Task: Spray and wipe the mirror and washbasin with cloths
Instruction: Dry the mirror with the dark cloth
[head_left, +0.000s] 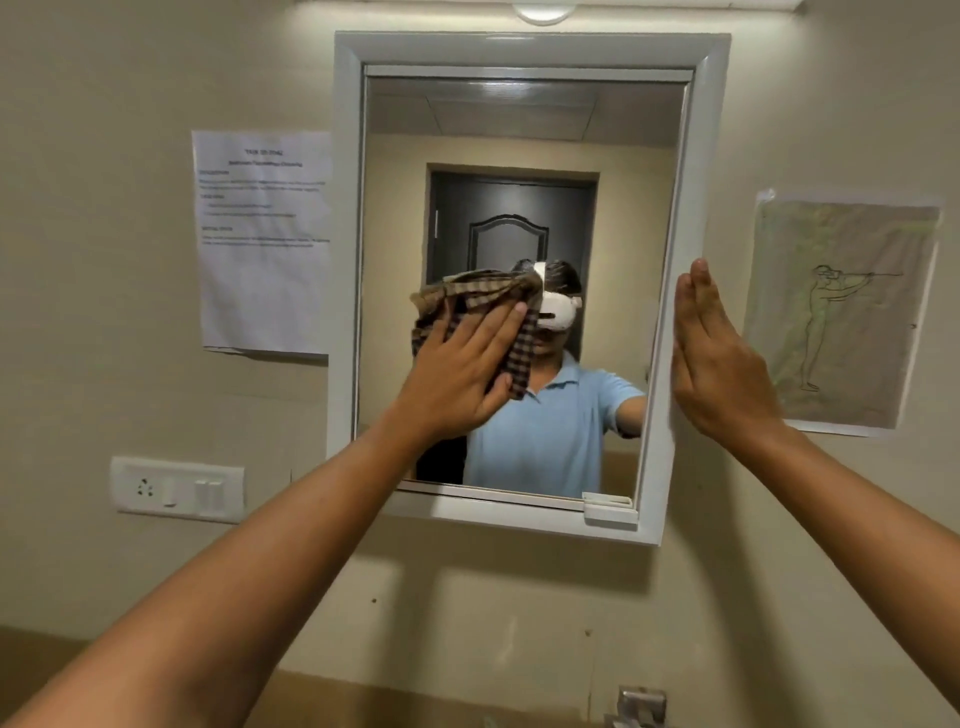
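Observation:
A white-framed mirror hangs on the beige wall ahead. My left hand presses a brown checked cloth flat against the middle of the glass. My right hand lies flat with straight fingers against the right edge of the mirror frame, holding nothing. The washbasin is out of view below; only the top of a metal tap shows at the bottom edge. No spray bottle is visible.
A printed sheet is taped to the wall left of the mirror. A drawing on paper hangs to its right. A white socket and switch plate sits lower left. A lamp glows above the frame.

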